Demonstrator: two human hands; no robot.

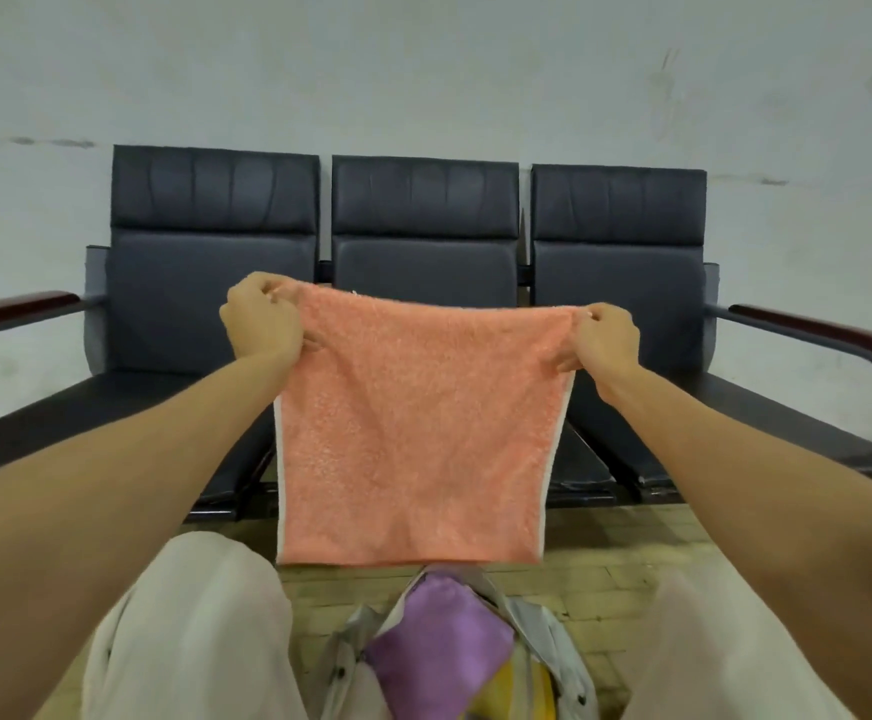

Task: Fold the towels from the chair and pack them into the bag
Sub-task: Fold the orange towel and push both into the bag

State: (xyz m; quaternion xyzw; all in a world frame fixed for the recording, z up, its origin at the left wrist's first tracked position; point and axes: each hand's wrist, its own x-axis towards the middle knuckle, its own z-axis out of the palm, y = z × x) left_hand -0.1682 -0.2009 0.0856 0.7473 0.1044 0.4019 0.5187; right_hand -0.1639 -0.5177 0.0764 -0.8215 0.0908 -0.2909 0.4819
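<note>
Head view, near to far. Item one: my two knees in pale trousers [190, 626], and between them on the floor the open bag [540, 628]. A folded purple towel [439, 641] lies on top inside it, with a yellow towel [535, 685] showing beneath. Item two: the orange towel [418, 428], in the air directly above the bag mouth and hanging flat from its top edge, its lower hem just short of the bag. Item three: the left hand [262, 319], fingers curled and pinching the upper left corner; the right hand [605, 340], likewise pinching the upper right corner. The taut top edge runs straight across from one hand to the other, the cloth falls below both, and neither hand is nearer than its partner. I judge the next fold halves it by bringing corner to corner. Item four: the black three-seat chair [423, 252], where I see no towels. Item five: the grey wall [423, 70].
</note>
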